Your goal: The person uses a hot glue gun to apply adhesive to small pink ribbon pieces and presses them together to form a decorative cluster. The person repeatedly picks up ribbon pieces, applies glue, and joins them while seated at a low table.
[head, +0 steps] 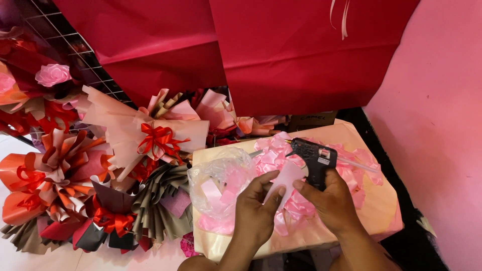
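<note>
My right hand (331, 200) grips a black glue gun (314, 156) whose nozzle points left, over a heap of pink ribbon (273, 155). My left hand (256, 208) pinches a small pale pink ribbon piece (287, 179) between thumb and fingers, and my right thumb touches the same piece. Both hands hover over a peach-wrapped box (379, 200). A clear plastic bag of pink ribbon pieces (218, 183) lies on the box just left of my left hand.
Several paper bouquet wraps with red bows (158, 140) lie piled at the left, in orange, peach, grey and dark tones. Large red paper sheets (281, 55) hang behind. A pink wall (442, 125) stands at the right. A pink paper rose (51, 74) sits far left.
</note>
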